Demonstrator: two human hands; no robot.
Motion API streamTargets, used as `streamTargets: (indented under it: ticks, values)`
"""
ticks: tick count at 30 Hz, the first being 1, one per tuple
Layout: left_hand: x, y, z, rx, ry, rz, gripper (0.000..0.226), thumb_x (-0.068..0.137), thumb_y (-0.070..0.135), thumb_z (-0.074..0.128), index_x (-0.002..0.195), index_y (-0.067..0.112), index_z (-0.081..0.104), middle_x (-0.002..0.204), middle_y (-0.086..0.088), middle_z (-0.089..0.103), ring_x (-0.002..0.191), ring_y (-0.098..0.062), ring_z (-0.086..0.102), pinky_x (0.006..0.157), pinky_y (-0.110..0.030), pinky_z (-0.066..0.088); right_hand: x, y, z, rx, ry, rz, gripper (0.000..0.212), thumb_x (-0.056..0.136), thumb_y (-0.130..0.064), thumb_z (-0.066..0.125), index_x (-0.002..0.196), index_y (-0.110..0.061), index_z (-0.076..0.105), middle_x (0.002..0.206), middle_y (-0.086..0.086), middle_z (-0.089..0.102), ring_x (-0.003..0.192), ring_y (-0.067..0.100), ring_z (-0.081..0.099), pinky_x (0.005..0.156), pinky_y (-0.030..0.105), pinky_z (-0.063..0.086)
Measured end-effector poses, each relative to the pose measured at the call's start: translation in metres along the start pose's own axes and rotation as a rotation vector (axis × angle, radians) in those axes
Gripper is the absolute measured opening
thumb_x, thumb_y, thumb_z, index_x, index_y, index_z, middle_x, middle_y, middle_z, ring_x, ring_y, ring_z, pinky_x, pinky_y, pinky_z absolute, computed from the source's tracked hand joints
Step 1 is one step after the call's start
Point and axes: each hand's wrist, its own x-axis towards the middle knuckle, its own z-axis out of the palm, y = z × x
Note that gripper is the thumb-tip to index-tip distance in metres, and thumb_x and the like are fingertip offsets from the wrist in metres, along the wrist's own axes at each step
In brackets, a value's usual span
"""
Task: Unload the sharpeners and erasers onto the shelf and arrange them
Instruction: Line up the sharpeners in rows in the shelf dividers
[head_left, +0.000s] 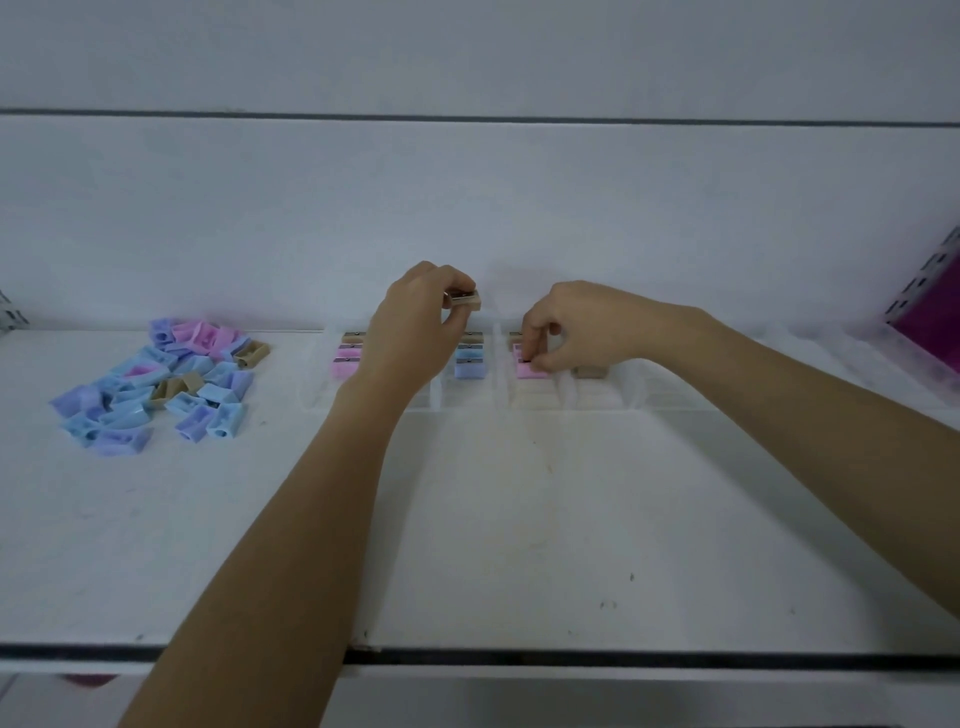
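On a white shelf (467, 519), the left hand (415, 322) pinches a tan sharpener (466, 300) above the clear tray (467, 400) while the right hand (576, 327) pinches a pink sharpener (527, 368) into its row, best squared against its neighbours; a loose pile (161, 382) waits far left.

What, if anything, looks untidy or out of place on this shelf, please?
At the left of the shelf, the pile of sharpeners lies jumbled, pointing every way and overlapping, unlike the neat rows in the clear tray. Nothing looks damaged.

a shop: white display shelf (467, 519) with clear divider trays (597, 402).
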Motion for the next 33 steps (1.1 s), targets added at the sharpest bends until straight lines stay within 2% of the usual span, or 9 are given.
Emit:
streamTargets:
  ticks: [6, 9, 13, 20, 24, 26, 28, 31, 33]
  values:
    - [-0.001, 0.001, -0.001, -0.001, -0.001, 0.006, 0.02, 0.09, 0.012, 0.054, 0.108, 0.011, 0.063, 0.105, -0.005, 0.06, 0.086, -0.005, 0.049, 0.078, -0.014, 0.034, -0.001, 0.002, 0.001, 0.003, 0.038, -0.017, 0.011, 0.081, -0.02, 0.064, 0.091, -0.021, 0.067, 0.089, -0.008, 0.063, 0.087, 0.011, 0.053, 0.075, 0.026, 0.043]
    - [-0.001, 0.001, -0.001, 0.001, -0.002, 0.005, 0.02, 0.09, 0.013, 0.054, 0.108, 0.011, 0.063, 0.105, -0.004, 0.06, 0.086, -0.006, 0.049, 0.077, -0.013, 0.034, -0.002, 0.003, -0.001, -0.017, 0.097, -0.035, 0.016, 0.085, -0.02, 0.06, 0.098, -0.019, 0.068, 0.095, -0.007, 0.062, 0.089, 0.011, 0.05, 0.081, 0.03, 0.044]
    - [0.0, 0.001, -0.001, 0.006, -0.003, 0.002, 0.02, 0.091, 0.014, 0.054, 0.108, 0.011, 0.063, 0.105, -0.003, 0.06, 0.085, -0.005, 0.049, 0.077, -0.012, 0.033, -0.001, 0.005, 0.001, -0.046, 0.076, -0.032, 0.019, 0.086, -0.021, 0.057, 0.1, -0.019, 0.07, 0.1, -0.007, 0.061, 0.09, 0.009, 0.047, 0.086, 0.034, 0.045]
    - [0.0, 0.001, 0.0, 0.001, 0.001, 0.0, 0.02, 0.091, 0.015, 0.054, 0.108, 0.012, 0.063, 0.106, -0.003, 0.06, 0.086, -0.006, 0.049, 0.079, -0.016, 0.036, -0.005, 0.003, 0.0, 0.005, 0.087, -0.052, 0.014, 0.082, -0.019, 0.063, 0.093, -0.021, 0.07, 0.086, -0.01, 0.062, 0.088, 0.012, 0.052, 0.079, 0.031, 0.045]
    - [0.001, 0.0, -0.001, 0.0, 0.012, 0.011, 0.02, 0.091, 0.014, 0.054, 0.108, 0.011, 0.063, 0.106, -0.005, 0.061, 0.086, -0.006, 0.049, 0.079, -0.015, 0.035, -0.003, 0.003, 0.006, 0.016, 0.071, -0.059, 0.011, 0.079, -0.018, 0.065, 0.089, -0.021, 0.07, 0.074, -0.028, 0.052, 0.084, 0.006, 0.049, 0.075, 0.026, 0.043]
    - [0.001, 0.0, -0.003, 0.0, 0.021, 0.0, 0.02, 0.091, 0.015, 0.054, 0.109, 0.011, 0.063, 0.106, -0.004, 0.061, 0.086, -0.006, 0.049, 0.079, -0.015, 0.036, -0.003, 0.003, 0.007, 0.023, 0.081, -0.063, 0.01, 0.079, -0.019, 0.066, 0.088, -0.021, 0.07, 0.074, -0.027, 0.053, 0.082, 0.006, 0.049, 0.073, 0.025, 0.041]
    - [0.0, 0.001, -0.006, -0.002, 0.031, 0.003, 0.02, 0.091, 0.016, 0.054, 0.108, 0.011, 0.063, 0.106, -0.003, 0.061, 0.086, -0.006, 0.05, 0.079, -0.016, 0.037, -0.005, 0.004, 0.002, 0.018, 0.121, -0.059, 0.009, 0.081, -0.023, 0.065, 0.089, -0.021, 0.07, 0.08, -0.016, 0.06, 0.084, 0.008, 0.051, 0.074, 0.025, 0.042]
    - [-0.001, 0.002, -0.019, -0.061, 0.061, 0.022, 0.018, 0.089, 0.014, 0.057, 0.106, 0.01, 0.064, 0.102, 0.0, 0.062, 0.087, -0.006, 0.052, 0.073, -0.003, 0.036, -0.012, 0.004, -0.012, 0.08, 0.232, -0.044, 0.01, 0.084, -0.024, 0.062, 0.09, -0.02, 0.069, 0.087, -0.009, 0.063, 0.084, 0.011, 0.053, 0.07, 0.011, 0.038]
    - [-0.002, -0.003, -0.035, -0.058, 0.068, 0.026, 0.018, 0.088, 0.015, 0.059, 0.105, 0.011, 0.065, 0.101, 0.002, 0.062, 0.088, -0.006, 0.054, 0.073, -0.002, 0.037, -0.014, 0.002, -0.022, 0.12, 0.305, -0.038, 0.009, 0.086, -0.021, 0.06, 0.09, -0.02, 0.068, 0.086, -0.009, 0.062, 0.081, 0.01, 0.053, 0.067, 0.006, 0.036]
